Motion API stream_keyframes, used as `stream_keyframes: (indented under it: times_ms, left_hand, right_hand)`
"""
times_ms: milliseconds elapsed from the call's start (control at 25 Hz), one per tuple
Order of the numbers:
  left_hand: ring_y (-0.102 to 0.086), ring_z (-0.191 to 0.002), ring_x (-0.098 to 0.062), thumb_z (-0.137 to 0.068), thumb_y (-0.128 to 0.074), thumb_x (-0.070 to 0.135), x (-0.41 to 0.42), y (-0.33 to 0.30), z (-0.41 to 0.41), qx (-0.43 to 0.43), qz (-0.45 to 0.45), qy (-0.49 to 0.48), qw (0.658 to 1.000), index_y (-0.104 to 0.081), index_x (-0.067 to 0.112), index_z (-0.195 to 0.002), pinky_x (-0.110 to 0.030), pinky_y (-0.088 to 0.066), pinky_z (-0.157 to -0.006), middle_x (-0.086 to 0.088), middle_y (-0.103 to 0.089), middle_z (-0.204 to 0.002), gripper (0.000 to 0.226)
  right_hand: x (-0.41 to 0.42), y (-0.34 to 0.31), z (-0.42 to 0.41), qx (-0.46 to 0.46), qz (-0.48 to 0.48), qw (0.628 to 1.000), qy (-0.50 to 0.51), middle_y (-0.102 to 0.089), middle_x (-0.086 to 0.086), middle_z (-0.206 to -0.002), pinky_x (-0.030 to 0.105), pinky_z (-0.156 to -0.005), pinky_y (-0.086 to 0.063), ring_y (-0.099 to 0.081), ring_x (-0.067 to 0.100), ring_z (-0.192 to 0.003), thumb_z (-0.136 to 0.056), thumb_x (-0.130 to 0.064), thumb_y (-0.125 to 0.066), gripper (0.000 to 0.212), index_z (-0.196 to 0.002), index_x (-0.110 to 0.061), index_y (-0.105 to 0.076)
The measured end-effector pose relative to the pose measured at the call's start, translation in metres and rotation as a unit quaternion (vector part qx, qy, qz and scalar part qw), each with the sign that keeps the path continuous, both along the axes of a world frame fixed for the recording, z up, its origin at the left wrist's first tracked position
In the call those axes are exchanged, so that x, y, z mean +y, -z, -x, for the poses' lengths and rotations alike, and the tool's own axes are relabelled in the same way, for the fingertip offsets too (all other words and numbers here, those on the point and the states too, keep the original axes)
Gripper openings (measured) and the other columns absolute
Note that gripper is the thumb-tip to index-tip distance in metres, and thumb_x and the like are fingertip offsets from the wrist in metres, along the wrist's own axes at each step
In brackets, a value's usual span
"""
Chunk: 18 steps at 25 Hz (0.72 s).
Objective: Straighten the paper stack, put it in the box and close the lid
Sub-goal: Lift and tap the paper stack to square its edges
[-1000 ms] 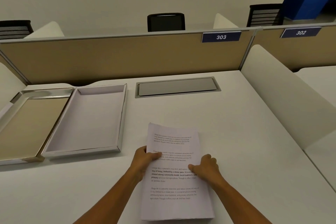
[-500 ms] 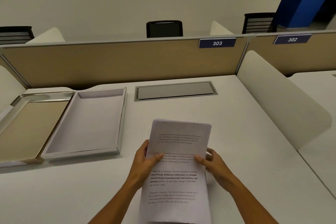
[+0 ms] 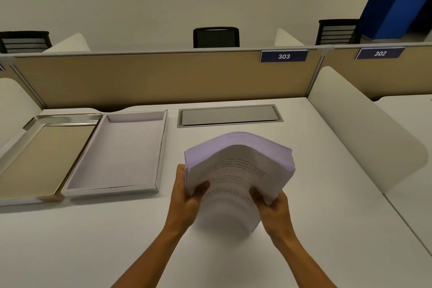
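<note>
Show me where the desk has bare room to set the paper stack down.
Bare desk lies right of the paper stack, up to the curved white divider, and along the near edge below the box. The left side is crowded: box and open lid sit edge to edge.

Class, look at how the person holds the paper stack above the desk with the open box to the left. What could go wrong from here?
1. The paper stack bows upward between the left hand and right hand, so sheets might crease.
2. The far edges look fanned and uneven, so loose sheets could slide out.
3. The box looks barely larger than a sheet, so an unsquared stack could catch on its rim.
</note>
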<state>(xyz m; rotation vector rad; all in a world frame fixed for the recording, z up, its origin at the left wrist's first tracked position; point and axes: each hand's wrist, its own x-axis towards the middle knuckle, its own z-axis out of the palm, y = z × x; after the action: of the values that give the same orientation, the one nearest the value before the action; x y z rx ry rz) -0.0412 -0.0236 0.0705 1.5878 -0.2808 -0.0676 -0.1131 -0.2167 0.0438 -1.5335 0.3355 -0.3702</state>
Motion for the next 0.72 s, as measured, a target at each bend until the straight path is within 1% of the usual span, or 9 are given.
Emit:
stream_keyframes:
  times_ms: [80,120,200,240,320,440,560,640,720]
  left_hand:
    - [-0.062,-0.098,-0.001,-0.075,-0.062,0.02,0.0,0.009,0.005,0.004,0.004,-0.015,1.0,-0.045,0.03,-0.119,-0.019,-0.06,-0.071,0.002,-0.06,-0.108,0.048]
    - [-0.063,-0.099,-0.006,-0.075,-0.063,0.021,0.001,0.012,0.005,0.006,0.001,-0.02,1.0,-0.045,0.031,-0.12,-0.021,-0.06,-0.074,0.001,-0.06,-0.109,0.05]
    - [-0.063,-0.101,-0.015,-0.073,-0.068,0.022,0.004,0.016,0.002,0.009,-0.005,-0.019,1.0,-0.045,0.025,-0.128,-0.021,-0.06,-0.074,-0.001,-0.061,-0.111,0.059]
    - [-0.063,-0.101,-0.017,-0.072,-0.07,0.023,0.006,0.016,0.0,0.011,-0.009,-0.014,1.0,-0.044,0.021,-0.132,-0.021,-0.06,-0.073,-0.002,-0.061,-0.113,0.065]
    - [-0.064,-0.099,-0.014,-0.072,-0.071,0.026,0.008,0.016,-0.006,0.011,-0.011,-0.013,1.0,-0.044,0.019,-0.134,-0.019,-0.06,-0.071,0.001,-0.063,-0.112,0.068]
    - [-0.064,-0.098,-0.018,-0.076,-0.065,0.031,0.008,0.022,-0.011,0.03,-0.01,-0.024,0.999,-0.044,0.022,-0.134,-0.023,-0.061,-0.072,0.005,-0.063,-0.11,0.063]
    - [-0.061,-0.102,-0.02,-0.088,-0.063,0.019,0.005,0.031,-0.006,0.032,-0.003,-0.03,0.999,-0.045,0.021,-0.134,-0.018,-0.06,-0.068,0.004,-0.061,-0.109,0.049]
    - [-0.061,-0.101,-0.018,-0.089,-0.061,0.015,0.003,0.03,-0.005,0.026,0.006,-0.041,0.999,-0.045,0.021,-0.133,-0.014,-0.056,-0.065,0.004,-0.061,-0.11,0.047]
    - [-0.062,-0.1,-0.015,-0.085,-0.061,0.02,0.003,0.026,-0.007,0.02,0.015,-0.049,0.999,-0.043,0.02,-0.134,-0.015,-0.056,-0.065,0.004,-0.06,-0.111,0.053]
  right_hand:
    - [0.002,0.002,0.003,0.001,0.0,1.0,-0.008,-0.073,-0.001,-0.097,0.031,-0.07,-0.061,-0.07,0.021,-0.094,-0.077,-0.047,-0.074,0.048,-0.113,-0.017,-0.066]
    - [0.001,0.002,0.003,0.003,0.003,1.0,-0.017,-0.073,-0.004,-0.097,0.029,-0.07,-0.061,-0.069,0.021,-0.096,-0.076,-0.048,-0.074,0.048,-0.113,-0.019,-0.065]
    - [-0.001,-0.003,0.002,-0.001,0.018,0.999,-0.036,-0.072,-0.006,-0.1,0.029,-0.071,-0.061,-0.068,0.02,-0.099,-0.084,-0.028,-0.071,0.037,-0.119,-0.021,-0.061]
    - [-0.003,-0.005,0.001,-0.007,0.022,0.999,-0.038,-0.07,-0.006,-0.103,0.029,-0.072,-0.061,-0.067,0.018,-0.101,-0.085,-0.021,-0.07,0.041,-0.123,-0.021,-0.057]
    - [-0.008,-0.011,0.0,-0.027,0.008,0.999,-0.031,-0.066,-0.001,-0.111,0.029,-0.074,-0.06,-0.066,0.014,-0.101,-0.084,-0.021,-0.068,0.051,-0.131,-0.021,-0.048]
    - [-0.004,-0.012,0.004,-0.049,-0.016,0.998,-0.037,-0.064,-0.001,-0.114,0.026,-0.076,-0.058,-0.064,0.012,-0.103,-0.092,-0.027,-0.058,0.044,-0.134,-0.026,-0.044]
    - [0.006,-0.007,0.009,-0.053,-0.009,0.998,-0.044,-0.064,-0.009,-0.112,0.026,-0.08,-0.058,-0.063,0.011,-0.105,-0.093,-0.029,-0.05,0.037,-0.128,-0.041,-0.045]
    - [0.007,-0.013,0.005,-0.065,0.005,0.997,-0.048,-0.063,-0.01,-0.11,0.026,-0.077,-0.058,-0.063,0.01,-0.104,-0.097,-0.024,-0.048,0.035,-0.12,-0.05,-0.048]
    - [0.004,-0.023,0.0,-0.072,0.01,0.996,-0.052,-0.063,-0.009,-0.11,0.025,-0.075,-0.059,-0.063,0.009,-0.102,-0.097,-0.022,-0.048,0.035,-0.12,-0.048,-0.048]
